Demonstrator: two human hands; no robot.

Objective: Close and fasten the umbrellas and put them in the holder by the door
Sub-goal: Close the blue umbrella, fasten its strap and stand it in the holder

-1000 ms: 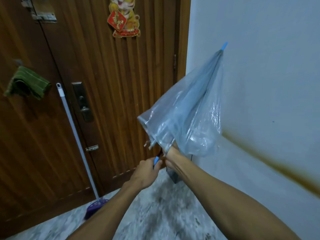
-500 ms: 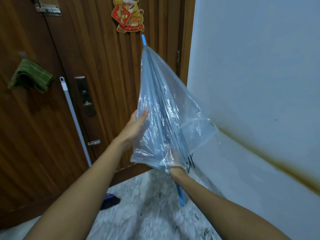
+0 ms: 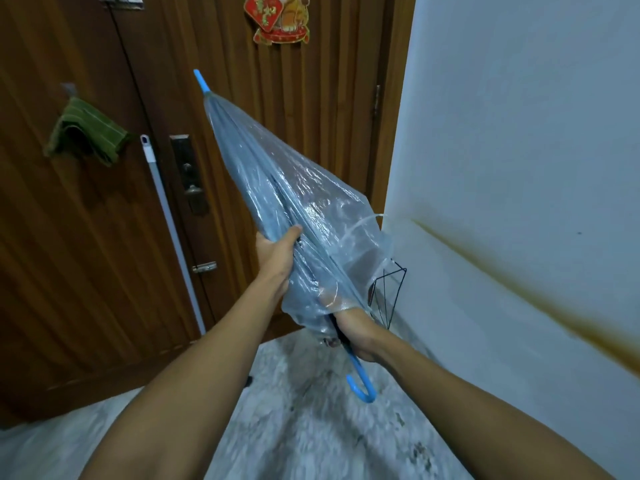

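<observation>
- left hand wraps the clear umbrella around its folded canopy, thumb on top, gathering the plastic against the shaft.
- right hand grips the shaft just above the blue hooked handle, tip pointing up toward the door.
- canopy is down but loose and billowing; i judge the fastening isn't done.
- next i need to twist the folds tight, find the strap, then drop it in the wire holder by the wall.

Dim, cool, even indoor light; source unseen. Soft glare on clear umbrella plastic at centre. Floor smeared by motion blur at 6 o'clock. Wide-angle bending at edges.
</observation>
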